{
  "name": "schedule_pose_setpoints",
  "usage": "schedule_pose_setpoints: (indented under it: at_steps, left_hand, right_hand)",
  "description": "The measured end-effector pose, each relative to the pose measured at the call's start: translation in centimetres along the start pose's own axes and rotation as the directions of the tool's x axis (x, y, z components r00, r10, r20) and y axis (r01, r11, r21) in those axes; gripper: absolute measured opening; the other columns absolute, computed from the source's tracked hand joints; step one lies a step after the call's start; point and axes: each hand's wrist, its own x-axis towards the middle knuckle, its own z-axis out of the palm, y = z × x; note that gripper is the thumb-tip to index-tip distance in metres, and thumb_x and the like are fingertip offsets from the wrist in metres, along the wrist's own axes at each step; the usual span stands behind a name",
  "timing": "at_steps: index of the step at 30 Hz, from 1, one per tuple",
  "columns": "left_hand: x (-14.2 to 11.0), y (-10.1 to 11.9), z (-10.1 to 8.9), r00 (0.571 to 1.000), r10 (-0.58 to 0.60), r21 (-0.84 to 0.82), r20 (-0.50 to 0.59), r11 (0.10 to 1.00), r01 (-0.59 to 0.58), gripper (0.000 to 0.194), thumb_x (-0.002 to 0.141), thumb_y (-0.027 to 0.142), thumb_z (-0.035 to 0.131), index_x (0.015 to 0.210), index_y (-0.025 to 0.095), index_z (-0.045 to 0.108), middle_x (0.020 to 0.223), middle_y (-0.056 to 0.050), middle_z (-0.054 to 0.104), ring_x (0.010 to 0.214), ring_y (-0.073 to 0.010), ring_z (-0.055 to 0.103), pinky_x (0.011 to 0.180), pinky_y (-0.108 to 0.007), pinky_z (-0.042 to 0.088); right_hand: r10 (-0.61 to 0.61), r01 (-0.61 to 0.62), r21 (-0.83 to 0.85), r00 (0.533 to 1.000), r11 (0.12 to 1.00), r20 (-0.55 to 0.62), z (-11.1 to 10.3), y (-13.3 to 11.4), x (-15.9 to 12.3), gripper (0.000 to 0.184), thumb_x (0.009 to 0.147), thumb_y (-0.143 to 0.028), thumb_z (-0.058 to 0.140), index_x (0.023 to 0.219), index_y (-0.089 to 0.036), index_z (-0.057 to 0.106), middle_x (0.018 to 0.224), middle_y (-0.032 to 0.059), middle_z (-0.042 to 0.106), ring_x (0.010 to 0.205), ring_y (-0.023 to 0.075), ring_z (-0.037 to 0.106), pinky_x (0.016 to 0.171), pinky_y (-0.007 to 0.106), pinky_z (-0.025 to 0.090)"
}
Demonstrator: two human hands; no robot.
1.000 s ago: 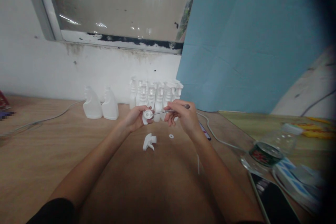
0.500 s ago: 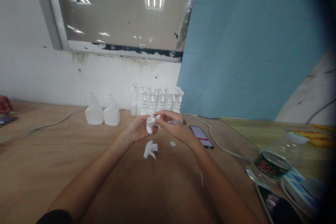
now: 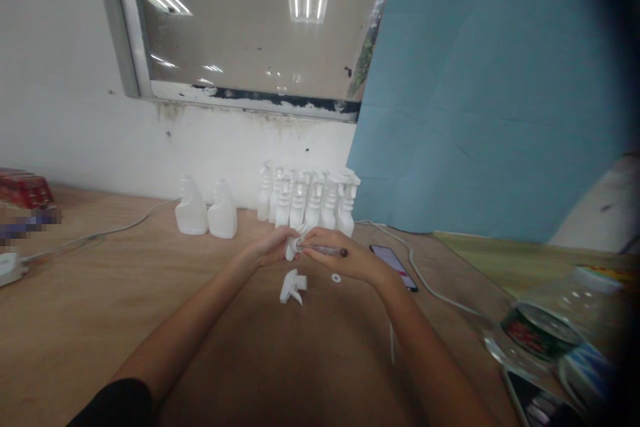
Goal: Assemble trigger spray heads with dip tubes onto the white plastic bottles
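My left hand [image 3: 275, 245] is closed around a small white plastic spray head [image 3: 291, 249], its round collar end turned towards my right hand. My right hand [image 3: 345, 255] grips a slim screwdriver [image 3: 327, 249] with a see-through handle and a dark end; its tip and some of my fingers are hidden where both hands meet at the spray head. Below them, a loose white trigger sprayer [image 3: 293, 287] lies on its side on the wooden table [image 3: 225, 333]. To its right lies a flat white ring washer [image 3: 336, 277].
Several white spray bottles [image 3: 313, 203] with trigger heads stand behind my hands, by the wall. Two headless white bottles [image 3: 222, 210] stand left of them. On the right are a phone [image 3: 395, 267], a cable [image 3: 425, 283], a clear drink bottle [image 3: 543, 330] and a dark phone [image 3: 537, 403].
My right hand has closed in on the spray head, bringing the screwdriver along, and both hands now meet. The spray head has turned in my left hand. The camera view has shifted left.
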Motion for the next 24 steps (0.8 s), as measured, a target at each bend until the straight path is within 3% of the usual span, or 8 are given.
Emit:
schedule_pose_setpoints:
  at_steps: [5,12,24]
  left_hand:
    - [0.0,0.0,0.2,0.999,0.038,0.030,0.023,0.999,-0.039,0.010,0.073,0.012,0.059,0.081,0.008,0.063,0.064,-0.007,0.063,0.055,-0.0149,0.060,0.053,-0.024,0.048]
    - [-0.1,0.1,0.5,0.998,0.051,0.054,0.039,0.997,-0.053,0.010,0.075,0.016,0.064,0.081,0.008,0.064,0.066,-0.007,0.063,0.057,-0.0143,0.060,0.054,-0.023,0.047]
    - [-0.3,0.1,0.8,0.998,0.055,0.081,0.036,0.995,-0.058,0.017,0.072,0.018,0.068,0.084,0.007,0.064,0.071,-0.005,0.064,0.058,-0.0115,0.059,0.054,-0.022,0.046]
  right_hand:
    - [0.030,-0.030,0.001,0.999,1.000,-0.020,-0.6,-0.2,-0.1,0.019,0.090,-0.023,0.055,0.100,-0.022,0.071,0.099,0.0038,0.070,0.094,0.0184,0.063,0.088,0.033,0.047]
    - [0.087,-0.084,0.059,0.995,0.995,-0.044,-1.0,-0.5,-0.1,0.026,0.087,-0.021,0.057,0.110,-0.025,0.070,0.099,0.0016,0.073,0.089,0.0173,0.066,0.081,0.030,0.050]
    - [0.177,-0.175,0.118,0.984,0.977,-0.004,-1.2,0.2,-0.4,0.024,0.088,-0.033,0.058,0.109,-0.026,0.067,0.103,0.0006,0.072,0.094,0.0177,0.065,0.087,0.032,0.049]
